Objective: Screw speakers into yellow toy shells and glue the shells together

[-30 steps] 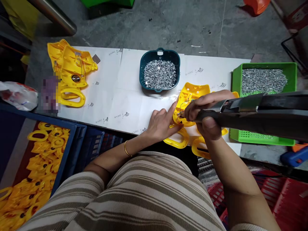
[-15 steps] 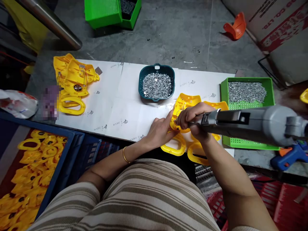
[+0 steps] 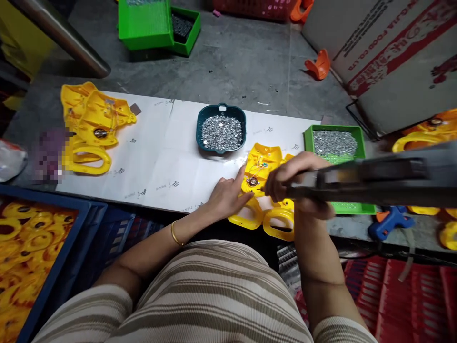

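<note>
Steadying yellow shell (image 3: pixel 266 151) on white sheet (image 3: pixel 153 147), left hand (image 3: pixel 224 197) with thumb and forefinger spread along its edge; right hand (image 3: pixel 299 180) wrapped around front of grey power driver (image 3: pixel 396 172), tip near the speaker (image 3: pixel 253 182), contact can't be told. Done so far: speaker and small green board (image 3: pixel 265 165) sit inside shell. Fastening probably unfinished, with driver right there; screw heads too small to check. Second shell (image 3: pixel 288 157) alongside mostly hidden, progress unclear. Loose screws (image 3: pixel 221 133) plentiful in teal basket (image 3: pixel 210 113). Shell stack (image 3: pixel 85 114) at far left, also with round part showing, fixed or not unclear
</note>
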`<state>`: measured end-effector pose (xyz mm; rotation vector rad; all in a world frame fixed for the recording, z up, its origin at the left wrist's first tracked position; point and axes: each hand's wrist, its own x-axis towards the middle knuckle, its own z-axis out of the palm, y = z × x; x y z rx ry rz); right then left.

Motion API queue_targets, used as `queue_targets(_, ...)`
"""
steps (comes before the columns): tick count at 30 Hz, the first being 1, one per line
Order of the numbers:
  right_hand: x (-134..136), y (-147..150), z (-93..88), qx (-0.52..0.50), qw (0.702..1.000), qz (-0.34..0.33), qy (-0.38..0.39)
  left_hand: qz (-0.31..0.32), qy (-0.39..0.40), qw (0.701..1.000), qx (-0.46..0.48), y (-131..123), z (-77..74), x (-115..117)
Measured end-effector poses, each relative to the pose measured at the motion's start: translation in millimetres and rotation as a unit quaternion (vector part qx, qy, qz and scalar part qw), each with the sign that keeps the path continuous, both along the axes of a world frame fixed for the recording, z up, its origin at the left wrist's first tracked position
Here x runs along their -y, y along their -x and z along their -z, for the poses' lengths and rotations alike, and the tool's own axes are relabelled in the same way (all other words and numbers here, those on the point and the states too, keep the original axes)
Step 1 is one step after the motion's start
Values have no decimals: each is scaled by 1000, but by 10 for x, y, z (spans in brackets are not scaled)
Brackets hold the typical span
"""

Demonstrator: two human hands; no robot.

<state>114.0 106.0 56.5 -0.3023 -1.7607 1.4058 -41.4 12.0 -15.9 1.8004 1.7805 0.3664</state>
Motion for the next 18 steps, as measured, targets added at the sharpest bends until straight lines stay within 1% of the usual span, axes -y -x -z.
queue_targets(2,28,-301,-157,-47,997,38,-40,-4,7,1000,-18,54,13,22)
queue_targets(3,48,-466,-206,-73,993,68,-69,-10,3,999,-34,85,19,41)
queue_targets(4,71,-627,-229,-92,984,119,-100,-18,-11,998,-53,112,23,63)
queue_targets(6,130,-904,-194,-120,954,231,-146,-35,-78,992,-92,131,15,118)
queue_targets(7,163,-1007,-142,-125,939,284,-149,-31,-126,986,-103,113,1,149)
queue_targets(8,194,-1083,-75,-122,926,330,-137,-8,-171,980,-103,73,-17,179)
queue_targets(9,223,-1131,1,-113,916,367,-116,37,-209,973,-96,12,-39,208)
queue_targets(10,247,-1157,77,-104,910,392,-92,97,-233,964,-82,-64,-59,234)
queue_targets(12,278,-1161,211,-89,904,416,-51,231,-242,941,-55,-236,-82,266)
queue_targets(13,287,-1152,263,-83,903,421,-39,287,-232,928,-48,-315,-81,271)
queue_targets(14,294,-1145,303,-76,902,424,-29,329,-218,918,-47,-379,-72,269)
queue_targets(16,308,-1144,354,-58,902,428,-6,383,-189,902,-58,-450,-41,251)
queue_targets(18,330,-1170,378,-44,903,428,14,406,-174,893,-79,-450,-14,228)
